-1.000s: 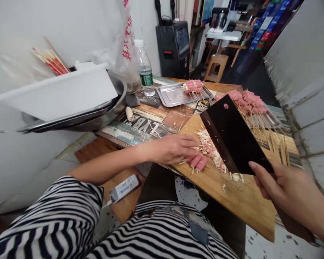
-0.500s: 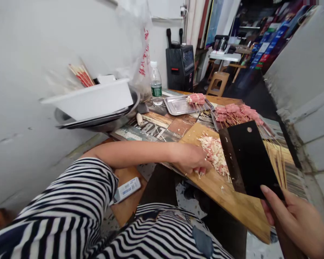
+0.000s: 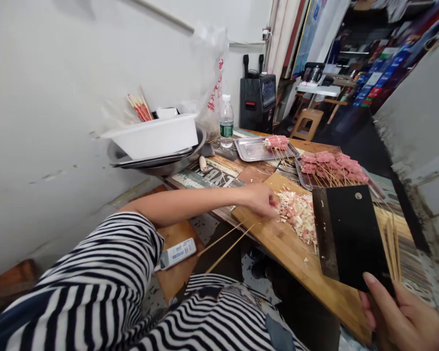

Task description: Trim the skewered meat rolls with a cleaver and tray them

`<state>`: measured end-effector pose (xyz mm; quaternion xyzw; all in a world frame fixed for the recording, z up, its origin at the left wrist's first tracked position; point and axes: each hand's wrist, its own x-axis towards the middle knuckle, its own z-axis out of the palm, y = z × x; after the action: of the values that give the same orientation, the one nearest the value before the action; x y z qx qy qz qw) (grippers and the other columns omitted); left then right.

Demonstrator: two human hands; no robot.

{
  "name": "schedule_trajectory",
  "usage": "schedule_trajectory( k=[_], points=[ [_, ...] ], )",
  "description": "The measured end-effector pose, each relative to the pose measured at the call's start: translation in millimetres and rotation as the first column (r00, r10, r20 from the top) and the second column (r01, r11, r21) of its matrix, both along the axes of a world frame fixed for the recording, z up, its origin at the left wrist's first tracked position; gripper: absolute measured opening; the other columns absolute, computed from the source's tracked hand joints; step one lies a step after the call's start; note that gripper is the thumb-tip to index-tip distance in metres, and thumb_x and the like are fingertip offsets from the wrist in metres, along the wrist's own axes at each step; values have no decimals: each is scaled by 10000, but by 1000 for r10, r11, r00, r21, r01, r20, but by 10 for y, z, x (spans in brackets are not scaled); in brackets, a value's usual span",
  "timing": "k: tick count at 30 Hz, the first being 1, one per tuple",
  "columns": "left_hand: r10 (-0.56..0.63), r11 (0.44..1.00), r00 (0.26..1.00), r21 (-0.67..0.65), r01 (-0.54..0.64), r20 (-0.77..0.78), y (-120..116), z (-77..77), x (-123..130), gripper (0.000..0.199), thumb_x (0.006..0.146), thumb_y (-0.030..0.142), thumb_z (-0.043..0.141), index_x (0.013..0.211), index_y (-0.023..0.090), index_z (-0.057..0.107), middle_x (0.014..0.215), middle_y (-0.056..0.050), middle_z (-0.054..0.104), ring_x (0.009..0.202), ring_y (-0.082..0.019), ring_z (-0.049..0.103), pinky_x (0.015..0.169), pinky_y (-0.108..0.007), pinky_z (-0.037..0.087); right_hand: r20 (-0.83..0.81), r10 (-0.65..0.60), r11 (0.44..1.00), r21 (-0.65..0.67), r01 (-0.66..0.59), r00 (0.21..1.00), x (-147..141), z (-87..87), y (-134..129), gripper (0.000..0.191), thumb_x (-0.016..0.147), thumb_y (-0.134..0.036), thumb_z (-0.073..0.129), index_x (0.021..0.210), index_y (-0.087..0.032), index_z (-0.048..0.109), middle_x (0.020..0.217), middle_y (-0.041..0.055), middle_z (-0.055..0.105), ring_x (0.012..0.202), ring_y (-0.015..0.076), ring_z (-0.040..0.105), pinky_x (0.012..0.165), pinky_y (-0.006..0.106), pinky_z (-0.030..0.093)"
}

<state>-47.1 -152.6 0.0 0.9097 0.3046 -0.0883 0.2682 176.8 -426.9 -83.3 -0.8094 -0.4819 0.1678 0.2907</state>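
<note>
My left hand (image 3: pixel 265 200) is closed, its fingers curled down at the left edge of a heap of chopped pink and white food (image 3: pixel 298 214) on the wooden cutting board (image 3: pixel 296 265). Whatever is inside those fingers is hidden. Just below the hand, two thin wooden skewers (image 3: pixel 229 250) slant toward it across the board's near edge; I cannot tell whether they touch the fingers. My right hand (image 3: pixel 398 309) grips a broad, dark cleaver (image 3: pixel 354 234), its blade raised beside the heap with its edge facing left.
Behind the board, one metal tray (image 3: pixel 250 150) carries a few skewered pink rolls (image 3: pixel 277 142); another carries a pile (image 3: pixel 334 165). Bare skewers (image 3: pixel 391 248) lie at right. A water bottle (image 3: pixel 226 122) and a white tub (image 3: pixel 157 136) stand at the back left. A phone (image 3: pixel 177 253) lies below my forearm.
My left hand has lifted away from the pink bits at the board's near side toward the heap. Two skewers now show below it. The cleaver stays in my right hand; the view has shifted left.
</note>
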Motion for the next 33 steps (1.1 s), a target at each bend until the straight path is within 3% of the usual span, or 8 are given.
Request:
schedule_trajectory(
  k=[2, 4, 8, 11, 14, 16, 23, 33],
  points=[
    [166, 981, 985, -92, -169, -44, 116, -24, 6, 242, 765, 394, 614, 745, 173, 711, 716, -18, 718, 687, -164, 662, 642, -238, 491, -115, -27, 996, -82, 18, 993, -62, 41, 29, 600, 873, -763, 379, 522, -313, 563, 514, 46, 572, 542, 249, 578, 660, 434, 479],
    [209, 964, 970, -142, -226, -121, 196, -65, 22, 327, 812, 440, 566, 704, 165, 704, 684, -32, 710, 656, -175, 666, 647, -257, 504, -153, -54, 993, -112, 37, 987, -107, 87, 78, 599, 878, -768, 370, 536, -315, 559, 535, 46, 580, 559, 246, 571, 684, 436, 462],
    [210, 977, 963, 67, -202, -171, 247, -83, -4, 540, 825, 648, 538, 746, 137, 693, 724, -92, 722, 713, -242, 686, 694, -310, 509, -178, 7, 979, -197, -43, 984, -79, 93, 180, 613, 853, -800, 371, 575, -297, 584, 566, 57, 614, 595, 249, 601, 707, 417, 474],
    [45, 974, 999, 221, -43, -7, 249, -67, -136, 481, 814, 605, 612, 905, 137, 672, 870, -98, 744, 866, -244, 692, 781, -291, 495, -216, 30, 971, -225, -80, 976, -61, 72, 231, 611, 834, -813, 391, 607, -276, 571, 565, 52, 621, 578, 243, 604, 670, 393, 480],
    [-228, 958, 969, 200, 205, 97, 247, -150, -283, 340, 762, 414, 727, 963, 158, 627, 950, -66, 741, 877, -194, 687, 797, -258, 490, -178, 59, 977, -194, -94, 982, -133, 135, 306, 602, 861, -791, 367, 629, -263, 543, 529, 34, 598, 538, 219, 584, 634, 372, 457],
    [-292, 944, 944, 207, 258, 154, 227, -267, -322, 245, 769, 324, 723, 908, 161, 604, 915, -51, 731, 821, -168, 683, 777, -250, 495, -131, 117, 972, -189, -140, 984, -209, 223, 395, 596, 892, -755, 332, 626, -257, 525, 509, 30, 588, 526, 206, 581, 635, 361, 446],
    [-4, 933, 970, 351, -84, 243, -57, -537, -225, 265, 824, 372, 666, 681, 170, 571, 659, -25, 663, 623, -157, 631, 654, -268, 481, -1, 273, 941, -207, -268, 962, -390, 509, 804, 545, 888, -670, 277, 591, -258, 476, 455, 36, 567, 462, 195, 565, 566, 340, 424],
    [-153, 844, 871, 520, -130, 467, -211, -755, -417, 327, 921, 408, 548, 726, 165, 646, 807, -89, 695, 800, -202, 658, 811, -340, 533, 257, 367, 925, -202, -321, 894, -428, 668, 979, 440, 872, -586, 316, 621, -255, 465, 465, 27, 522, 366, 151, 446, 461, 314, 314]
  ],
)
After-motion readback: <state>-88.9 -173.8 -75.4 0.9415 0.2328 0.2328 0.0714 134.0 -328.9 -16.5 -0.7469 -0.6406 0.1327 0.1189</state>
